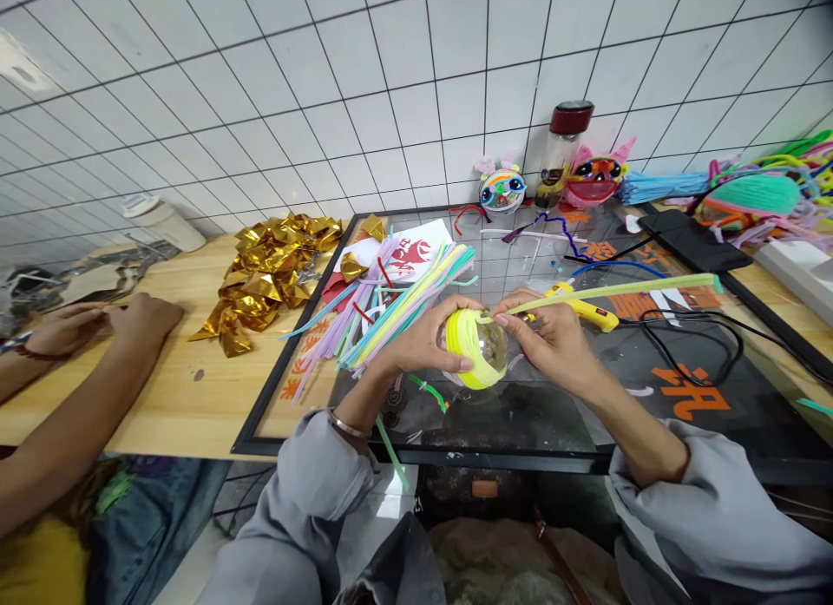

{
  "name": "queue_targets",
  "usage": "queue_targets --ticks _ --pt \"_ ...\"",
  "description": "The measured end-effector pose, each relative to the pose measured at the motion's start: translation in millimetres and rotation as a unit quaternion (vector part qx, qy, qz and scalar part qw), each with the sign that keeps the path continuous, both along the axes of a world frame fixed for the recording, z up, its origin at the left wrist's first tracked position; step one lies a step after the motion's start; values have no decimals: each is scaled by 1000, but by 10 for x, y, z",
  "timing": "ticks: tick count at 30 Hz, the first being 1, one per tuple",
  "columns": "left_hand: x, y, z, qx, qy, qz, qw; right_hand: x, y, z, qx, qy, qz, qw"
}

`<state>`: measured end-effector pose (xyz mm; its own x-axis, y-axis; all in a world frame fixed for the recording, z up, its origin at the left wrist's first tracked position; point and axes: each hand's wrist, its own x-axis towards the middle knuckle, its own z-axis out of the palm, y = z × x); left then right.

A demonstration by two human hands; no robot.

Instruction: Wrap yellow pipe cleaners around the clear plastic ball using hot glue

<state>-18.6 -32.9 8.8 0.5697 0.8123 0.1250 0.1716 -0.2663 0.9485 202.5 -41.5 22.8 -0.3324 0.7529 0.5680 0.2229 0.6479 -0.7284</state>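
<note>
Half or so covered: clear round plastic ball, fuzzy yellow strips; rest bare.
My left grip cups it; right grip pinches long pale-yellow fuzzy strip.

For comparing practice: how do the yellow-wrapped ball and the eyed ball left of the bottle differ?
The yellow-wrapped ball is yellow and clear; the eyed ball is multicoloured. The left hand grips the yellow-wrapped ball; the eyed ball sits by the wall. Both are rounded.
</note>
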Motion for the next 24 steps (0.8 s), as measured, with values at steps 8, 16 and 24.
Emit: queue_targets --ticks 8,16,24 --pt "7 -16 21 -2 -1 4 1000 8 -33 21 32 -21 5 999" --pt "18 -18 22 -11 -8 -4 1000 2 -31 10 66 -26 20 997" --pt "17 -13 -41 1 -42 -2 999 2 -22 -16 70 -21 20 997"
